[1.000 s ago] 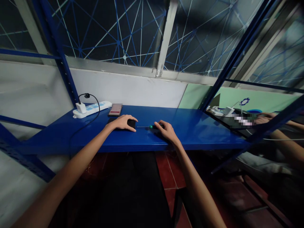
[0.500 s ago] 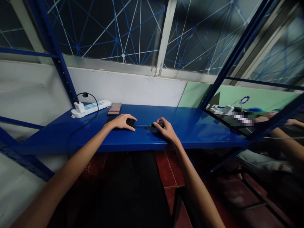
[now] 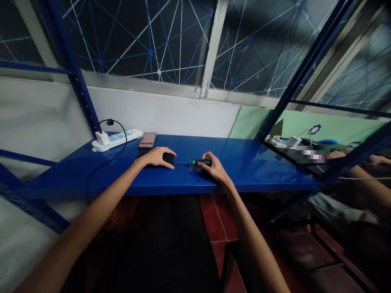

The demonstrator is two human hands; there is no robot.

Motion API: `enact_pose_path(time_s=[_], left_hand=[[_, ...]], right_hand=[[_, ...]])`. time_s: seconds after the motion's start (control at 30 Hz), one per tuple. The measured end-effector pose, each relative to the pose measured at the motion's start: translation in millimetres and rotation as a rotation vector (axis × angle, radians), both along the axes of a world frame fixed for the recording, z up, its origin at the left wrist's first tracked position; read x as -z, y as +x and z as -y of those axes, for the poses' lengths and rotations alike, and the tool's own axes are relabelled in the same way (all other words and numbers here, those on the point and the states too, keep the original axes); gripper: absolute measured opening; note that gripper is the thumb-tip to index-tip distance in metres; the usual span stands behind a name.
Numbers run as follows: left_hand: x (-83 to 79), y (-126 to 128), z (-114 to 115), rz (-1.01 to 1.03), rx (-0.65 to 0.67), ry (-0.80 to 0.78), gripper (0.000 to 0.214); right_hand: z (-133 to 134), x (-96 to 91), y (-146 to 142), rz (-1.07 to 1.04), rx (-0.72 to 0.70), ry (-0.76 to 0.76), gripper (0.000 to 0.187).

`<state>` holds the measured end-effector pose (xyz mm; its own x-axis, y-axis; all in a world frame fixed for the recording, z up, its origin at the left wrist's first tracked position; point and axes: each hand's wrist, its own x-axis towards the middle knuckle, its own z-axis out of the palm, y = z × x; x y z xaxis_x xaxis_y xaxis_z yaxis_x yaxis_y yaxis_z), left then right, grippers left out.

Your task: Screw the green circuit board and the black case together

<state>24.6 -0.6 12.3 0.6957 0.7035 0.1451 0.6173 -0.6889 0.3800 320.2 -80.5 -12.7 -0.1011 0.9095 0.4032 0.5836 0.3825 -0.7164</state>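
Observation:
My left hand (image 3: 159, 156) lies over a flat black block-like object (image 3: 168, 158) on the blue table, thumb on its near side and fingers on its far side. What the object is, I cannot make out, as the palm covers much of it. To the right, my right hand (image 3: 214, 166) holds a screwdriver (image 3: 204, 162) by its black and green handle, the thumb on the handle and the index finger bent above it. Its thin shaft runs level to the left, the tip close to the black object's right end; whether they touch I cannot tell.
A phone (image 3: 148, 140) lies behind my left hand. Left of it is a white power strip (image 3: 117, 140) with a plugged-in adapter and black cable. Blue shelf posts (image 3: 275, 106) frame the blue table (image 3: 244, 162). At far right, another person's arm (image 3: 366, 179) reaches over a dark table.
The fingers of my right hand have opened slightly and shifted on the screwdriver handle, showing more of it. My left hand and the black object have stayed in place.

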Motion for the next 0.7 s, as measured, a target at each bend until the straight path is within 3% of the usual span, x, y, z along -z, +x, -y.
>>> enact_pose_path(time_s=[0.2,0.33,0.43,0.63,0.7], left_hand=[[-1.3,0.6,2.0,0.004,-0.001,-0.002,0.069],[-2.2,0.9,3.0,-0.001,-0.005,0.000,0.069],[-1.9,1.0,2.6,0.001,-0.002,-0.002,0.068],[-1.9,1.8,3.0,0.001,-0.003,0.000,0.068],[-2.8,1.7,4.1,-0.001,-0.005,-0.005,0.068]], right_hand=[[2.5,-3.0,-4.0,0.196,0.151,0.110,0.050],[4.1,-3.1,-3.1,0.148,0.084,0.055,0.038],[1.3,-0.6,0.0,0.074,0.042,0.047,0.040],[3.2,-1.8,-4.0,0.287,0.188,0.133,0.054],[4.9,-2.4,-4.8,0.281,0.172,0.121,0.048]])
